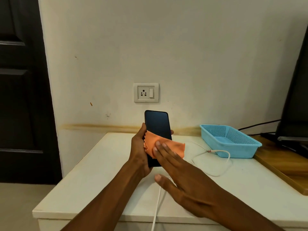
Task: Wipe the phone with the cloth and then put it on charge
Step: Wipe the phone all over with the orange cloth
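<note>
Head view shows the phone [157,126] held upright above a white table [100,172], its dark screen facing the camera and its top edge just below the wall socket [146,92]. The left hand [139,150] grips it from the left side, thumb along the left edge and one fingertip showing past the right edge, so the fingers are wrapped and clamped on the phone's lower half. An orange cloth [164,145] lies across the lower part of the screen, with one corner sticking out to the right of the phone. The right hand [185,179] is laid flat on the cloth, its fingers [160,146] straight and close together, pressing the cloth against the screen; the thumb is spread well away from them and touches nothing. That hand grips nothing, it only presses.

On the table behind and to the right of the hands, a white cable [215,164] loops across the surface, and its plug end lies just beside a blue basket [230,140] with perforated walls. Another stretch of the cable runs under the right hand and hangs over the front edge of the table. Right of the basket lies a wooden board [283,167], and a dark screen [295,97] stands at the far right. A dark door [21,89] fills the left side.
</note>
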Tool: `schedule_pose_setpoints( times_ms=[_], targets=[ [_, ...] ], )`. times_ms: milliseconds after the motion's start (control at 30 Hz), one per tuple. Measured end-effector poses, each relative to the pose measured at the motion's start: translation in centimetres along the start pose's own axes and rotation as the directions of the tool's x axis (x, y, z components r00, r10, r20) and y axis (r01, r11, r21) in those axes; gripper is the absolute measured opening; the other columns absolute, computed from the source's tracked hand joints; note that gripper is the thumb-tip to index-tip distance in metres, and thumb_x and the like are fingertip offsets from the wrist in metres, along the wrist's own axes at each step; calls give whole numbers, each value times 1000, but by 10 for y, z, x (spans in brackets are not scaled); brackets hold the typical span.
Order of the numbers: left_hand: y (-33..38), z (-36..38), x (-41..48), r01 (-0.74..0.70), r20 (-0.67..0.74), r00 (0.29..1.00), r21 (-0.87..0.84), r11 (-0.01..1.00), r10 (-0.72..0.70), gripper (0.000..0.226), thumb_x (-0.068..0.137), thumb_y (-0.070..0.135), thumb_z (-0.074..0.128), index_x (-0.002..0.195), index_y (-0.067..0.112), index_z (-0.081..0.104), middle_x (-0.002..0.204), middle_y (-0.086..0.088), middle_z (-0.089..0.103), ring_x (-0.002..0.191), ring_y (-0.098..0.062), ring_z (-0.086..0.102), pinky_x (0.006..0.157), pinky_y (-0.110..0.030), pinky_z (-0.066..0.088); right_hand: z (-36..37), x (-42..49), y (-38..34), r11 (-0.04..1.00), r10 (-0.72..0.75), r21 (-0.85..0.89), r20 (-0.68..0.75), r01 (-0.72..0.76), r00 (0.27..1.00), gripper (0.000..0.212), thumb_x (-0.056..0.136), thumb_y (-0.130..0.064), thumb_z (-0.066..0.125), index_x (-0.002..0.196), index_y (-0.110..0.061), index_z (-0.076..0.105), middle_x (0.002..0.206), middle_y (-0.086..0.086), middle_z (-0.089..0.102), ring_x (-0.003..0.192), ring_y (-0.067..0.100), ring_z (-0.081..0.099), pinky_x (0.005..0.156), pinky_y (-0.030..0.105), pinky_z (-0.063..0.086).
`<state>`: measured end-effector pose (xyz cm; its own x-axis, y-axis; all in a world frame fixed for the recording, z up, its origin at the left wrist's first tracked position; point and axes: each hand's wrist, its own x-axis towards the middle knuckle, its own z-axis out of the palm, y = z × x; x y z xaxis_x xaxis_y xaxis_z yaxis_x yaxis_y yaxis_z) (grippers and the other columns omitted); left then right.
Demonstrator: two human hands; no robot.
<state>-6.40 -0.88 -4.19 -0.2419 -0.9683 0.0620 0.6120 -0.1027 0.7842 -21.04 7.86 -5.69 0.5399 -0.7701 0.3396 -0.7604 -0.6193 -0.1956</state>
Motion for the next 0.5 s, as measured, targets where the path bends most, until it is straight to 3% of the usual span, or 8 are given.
schedule_pose_setpoints(
  times_ms=[100, 167, 267, 500],
  targets=[
    [1, 3, -2, -7, 94, 996, -56, 998, 13, 69, 91, 62, 34, 117, 5, 63, 105, -20, 70, 81, -38, 67, 73, -44, 57, 6, -8, -5, 999, 35, -15, 73, -34, 997, 68, 83, -73, 12, 138, -52, -24, 142, -40, -32, 130, -19, -27, 111, 19, -9],
    [1, 3, -1, -2, 154, 988, -76, 997, 14, 70, 92, 61, 33, 118, 3, 63, 106, -20, 67, 79, -38, 65, 72, -42, 57, 9, -10, -8, 999, 41, -35, 106, -38, 993, 68, 82, -72, 12, 133, -53, -29, 136, -43, -37, 126, -22, -32, 101, 11, -21],
    [1, 3, -2, 5, 209, 978, -77, 997, 12, 71, 92, 62, 33, 113, 2, 66, 105, -20, 67, 79, -36, 64, 72, -42, 56, 11, -11, -12, 997, 28, -79, 153, -16, 988, 75, 80, -69, 11, 128, -40, -39, 127, -44, -43, 116, -25, -41, 83, 0, -34],
    [2, 0, -1, -20, 196, 980, -41, 999, 28, 71, 88, 63, 34, 98, 7, 76, 107, -19, 68, 83, -36, 66, 74, -43, 57, 16, -3, -15, 998, -10, -52, 172, 19, 985, 75, 88, -64, 19, 127, -35, -39, 128, -41, -40, 115, -25, -39, 86, 0, -31]
  ],
)
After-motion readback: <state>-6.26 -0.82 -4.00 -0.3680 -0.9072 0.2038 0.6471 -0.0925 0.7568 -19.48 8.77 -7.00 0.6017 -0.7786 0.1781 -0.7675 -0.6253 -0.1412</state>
